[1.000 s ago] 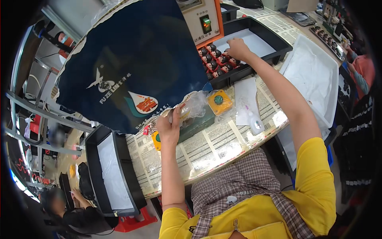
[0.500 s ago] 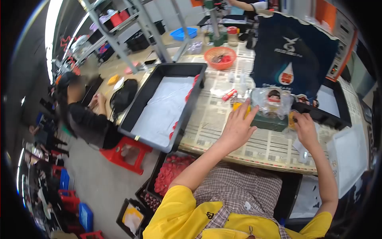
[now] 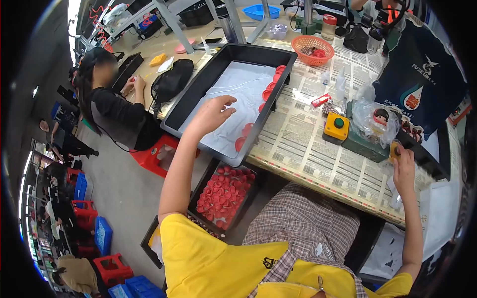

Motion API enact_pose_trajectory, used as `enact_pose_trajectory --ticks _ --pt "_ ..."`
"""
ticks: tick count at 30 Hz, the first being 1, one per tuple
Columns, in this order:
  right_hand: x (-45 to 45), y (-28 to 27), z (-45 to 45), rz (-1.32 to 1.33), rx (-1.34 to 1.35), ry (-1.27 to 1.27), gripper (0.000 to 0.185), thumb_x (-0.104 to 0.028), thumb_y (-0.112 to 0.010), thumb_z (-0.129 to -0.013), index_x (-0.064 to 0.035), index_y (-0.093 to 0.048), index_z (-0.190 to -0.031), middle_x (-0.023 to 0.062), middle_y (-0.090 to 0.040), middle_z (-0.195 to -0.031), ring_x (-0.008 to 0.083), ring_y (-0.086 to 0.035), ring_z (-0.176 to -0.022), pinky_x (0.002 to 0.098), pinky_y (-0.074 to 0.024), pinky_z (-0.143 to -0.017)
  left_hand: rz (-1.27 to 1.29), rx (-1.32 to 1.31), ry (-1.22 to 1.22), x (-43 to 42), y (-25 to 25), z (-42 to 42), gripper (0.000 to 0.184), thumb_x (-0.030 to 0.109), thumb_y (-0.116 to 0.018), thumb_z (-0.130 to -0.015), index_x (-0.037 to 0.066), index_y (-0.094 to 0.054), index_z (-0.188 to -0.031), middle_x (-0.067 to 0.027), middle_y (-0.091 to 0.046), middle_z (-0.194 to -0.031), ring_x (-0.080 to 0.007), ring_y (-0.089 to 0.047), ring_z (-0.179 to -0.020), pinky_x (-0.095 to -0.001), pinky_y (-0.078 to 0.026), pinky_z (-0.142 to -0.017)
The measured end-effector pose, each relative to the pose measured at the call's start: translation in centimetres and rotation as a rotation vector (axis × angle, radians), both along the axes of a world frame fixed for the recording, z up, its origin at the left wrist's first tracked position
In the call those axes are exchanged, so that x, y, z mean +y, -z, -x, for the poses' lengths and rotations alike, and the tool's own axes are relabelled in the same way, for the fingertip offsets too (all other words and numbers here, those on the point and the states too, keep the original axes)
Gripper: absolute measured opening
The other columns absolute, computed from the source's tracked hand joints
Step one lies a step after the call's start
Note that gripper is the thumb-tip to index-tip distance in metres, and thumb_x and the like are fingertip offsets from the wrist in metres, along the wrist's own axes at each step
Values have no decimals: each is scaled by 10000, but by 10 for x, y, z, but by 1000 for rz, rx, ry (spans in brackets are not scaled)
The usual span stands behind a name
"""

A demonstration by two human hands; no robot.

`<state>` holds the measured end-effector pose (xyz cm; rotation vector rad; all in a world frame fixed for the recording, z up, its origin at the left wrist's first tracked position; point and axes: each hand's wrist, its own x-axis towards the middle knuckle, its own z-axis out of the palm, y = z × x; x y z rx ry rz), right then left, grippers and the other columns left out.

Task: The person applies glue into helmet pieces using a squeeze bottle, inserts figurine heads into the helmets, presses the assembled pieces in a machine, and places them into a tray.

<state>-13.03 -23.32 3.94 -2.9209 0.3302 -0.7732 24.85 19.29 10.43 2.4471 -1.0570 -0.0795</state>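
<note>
- Beneath the left hand (image 3: pixel 214 116) lay a black tray (image 3: pixel 206 81) lined with a white sheet (image 3: pixel 231 84); whether the hand touched the sheet could not be told.
- The left hand was half open, its fingers loosely bent and pointing right, with nothing seen in its grip.
- To the right of that hand, red pieces (image 3: pixel 240 144) stood along the tray's right inner wall.
- Lower than the same hand, under the tabletop (image 3: pixel 288 139), a bin (image 3: pixel 202 186) held many more red pieces.
- At the fingertips of the right hand (image 3: pixel 405 166) was a yellow switch (image 3: pixel 394 151), partly covered by them; the fingers were bent over it, and whether they pressed or gripped it could not be told.
- Just left of the right hand sat a green base (image 3: pixel 366 148).
- Up and left from the right hand, the doll head (image 3: pixel 380 117) was upright at the base, with clear plastic (image 3: pixel 364 116) around it.
- Between the two hands, left of the base, stood another switch (image 3: pixel 336 127), yellow with a green button.
- Beyond the right hand rose a dark blue panel (image 3: pixel 417 72).
- Farther out from the left hand, to its right, was an orange basket (image 3: pixel 304 55).
- Left of the left hand, well apart, a person (image 3: pixel 114 107) sat on a red stool (image 3: pixel 153 158).
</note>
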Motion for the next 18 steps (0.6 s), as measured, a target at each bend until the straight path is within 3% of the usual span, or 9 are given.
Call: enact_pose_trajectory --ticks 3,7,10,14,16,17,18 --pt "1 -4 3 -28 76 40 459 50 -517 -800 37 -450 -1254 222 -528 -1100 398 -481 -1057 440 -395 -914 -272 166 69 -2 9 -10 315 181 -629 -847 -3 -617 -1103 -169 -684 -941 -285 -654 -885 -363 -500 -788" --pt "1 -13 15 45 32 79 451 30 -504 -830 18 -450 -1278 202 -510 -1227 387 -461 -1150 423 -361 -987 -242 146 222 -10 36 -13 314 190 -623 -844 -5 -619 -1090 -174 -685 -872 -301 -660 -811 -374 -503 -742" --pt "1 -16 31 26 -23 148 430 19 -501 -853 11 -464 -1282 187 -501 -1277 369 -455 -1184 411 -342 -1015 -253 68 189 -16 53 -15 317 209 -617 -845 5 -625 -1088 -174 -682 -848 -309 -658 -796 -388 -498 -727" --pt "17 -30 50 1 -110 257 400 7 -513 -866 5 -495 -1265 183 -524 -1257 349 -471 -1182 394 -348 -1017 -269 72 309 -29 58 -12 192 152 -587 -797 -14 -594 -894 -247 -627 -855 -418 -600 -839 -475 -458 -732" --pt "28 -33 62 -9 -169 316 410 11 -541 -846 -1 -502 -1254 186 -535 -1232 351 -482 -1164 388 -362 -1005 -217 12 344 -27 71 -17 141 105 -573 -789 -28 -544 -826 -250 -619 -834 -447 -581 -810 -472 -457 -700" --pt "32 -30 70 -46 -216 341 420 20 -555 -831 0 -505 -1247 188 -542 -1216 355 -487 -1153 391 -372 -993 -327 34 189 -34 44 0 105 66 -554 -803 -34 -525 -815 -242 -617 -818 -404 -606 -772 -444 -464 -665" --pt "36 -28 77 -52 -267 354 427 31 -568 -811 2 -511 -1233 189 -549 -1197 363 -495 -1128 396 -387 -971 -174 225 126 -32 40 -1 75 25 -549 -807 -33 -503 -808 -218 -607 -772 -319 -613 -695 -386 -459 -611"
